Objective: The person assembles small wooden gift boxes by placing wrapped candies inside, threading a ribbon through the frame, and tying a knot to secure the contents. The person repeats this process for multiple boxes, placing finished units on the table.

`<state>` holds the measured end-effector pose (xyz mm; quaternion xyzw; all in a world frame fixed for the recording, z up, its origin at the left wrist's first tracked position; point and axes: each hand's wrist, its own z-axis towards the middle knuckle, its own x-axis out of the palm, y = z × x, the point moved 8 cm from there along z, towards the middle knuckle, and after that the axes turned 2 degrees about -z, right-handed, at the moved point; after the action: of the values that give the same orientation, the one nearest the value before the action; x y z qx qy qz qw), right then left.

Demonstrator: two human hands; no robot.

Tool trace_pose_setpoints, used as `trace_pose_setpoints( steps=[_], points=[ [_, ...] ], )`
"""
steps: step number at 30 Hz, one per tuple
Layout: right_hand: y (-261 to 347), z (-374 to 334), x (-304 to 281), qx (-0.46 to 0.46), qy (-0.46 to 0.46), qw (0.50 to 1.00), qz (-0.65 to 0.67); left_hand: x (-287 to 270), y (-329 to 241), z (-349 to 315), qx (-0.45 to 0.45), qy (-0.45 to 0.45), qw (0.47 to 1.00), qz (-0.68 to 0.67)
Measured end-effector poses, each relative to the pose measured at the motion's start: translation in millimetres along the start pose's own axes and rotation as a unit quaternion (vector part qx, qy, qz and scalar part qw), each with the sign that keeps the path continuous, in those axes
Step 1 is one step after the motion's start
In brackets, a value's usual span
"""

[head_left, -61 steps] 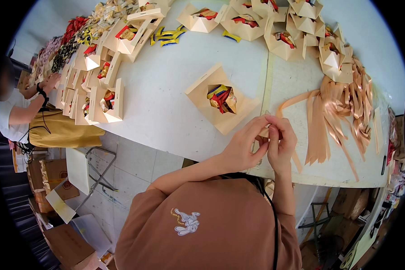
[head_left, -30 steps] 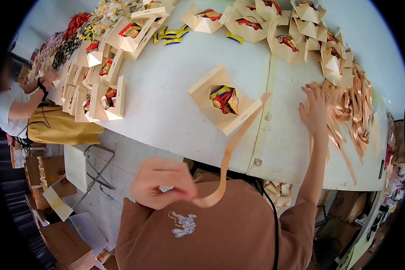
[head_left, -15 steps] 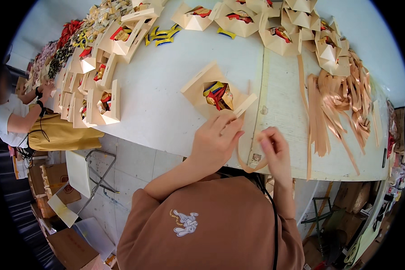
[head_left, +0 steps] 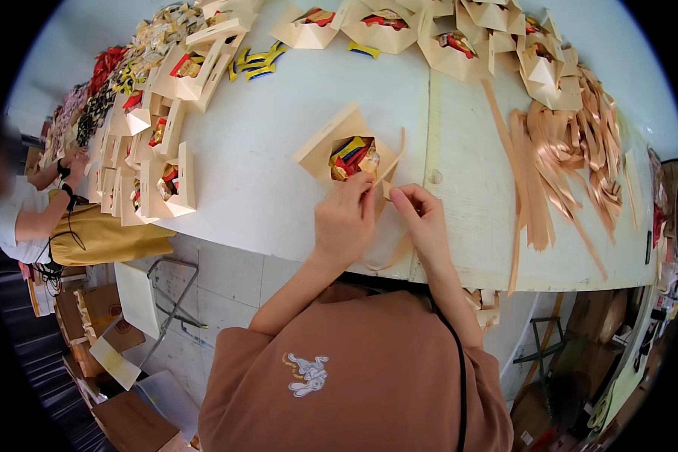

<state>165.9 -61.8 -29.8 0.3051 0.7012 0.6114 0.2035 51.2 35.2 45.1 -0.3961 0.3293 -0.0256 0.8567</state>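
A cream cardboard gift box point(head_left: 318, 153) stands with its top open on the table in front of me. Wrapped sweets point(head_left: 352, 156) in yellow, red and gold fill it. My left hand point(head_left: 344, 220) is closed at the box's near right flap, thumb and fingers pinching its edge. Beside it, my right hand point(head_left: 423, 217) pinches a tan satin ribbon point(head_left: 394, 255) close to that flap. One part of the ribbon rises past the flap, and another curves down toward the table's front edge. My fingers partly hide where ribbon and flap meet.
More filled boxes point(head_left: 388, 29) line the back and left point(head_left: 175, 192). Yellow-wrapped sweets point(head_left: 260, 59) lie near them. Many cut ribbons point(head_left: 539, 181) spread over the right side of the table point(head_left: 252, 173). A person point(head_left: 30, 218) works at far left, near a folding chair point(head_left: 139, 297).
My right hand has moved up and left to the box flap with the ribbon. My left hand has shifted slightly, its fingers now closer together. The whole view has shifted a little.
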Motion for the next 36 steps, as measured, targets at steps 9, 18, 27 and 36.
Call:
trace_pose_setpoints(
  steps=[9,18,27,36],
  points=[
    [-7.2,4.5,6.2,0.016,0.015,1.0,0.008,-0.3,11.1,1.9,-0.07,0.013,0.996,-0.061],
    [15.7,-5.2,4.5,-0.034,0.04,0.996,-0.07,2.1,-5.3,2.5,-0.061,0.08,0.988,-0.115],
    [16.1,-21.6,-14.8,-0.086,-0.003,0.973,-0.214,20.7,-42.8,-14.1,0.141,0.081,0.986,0.048],
    [29.2,-4.2,-37.8,0.002,-0.024,0.966,-0.257,26.4,-64.8,-42.6,0.271,-0.007,0.962,0.037]
  ],
)
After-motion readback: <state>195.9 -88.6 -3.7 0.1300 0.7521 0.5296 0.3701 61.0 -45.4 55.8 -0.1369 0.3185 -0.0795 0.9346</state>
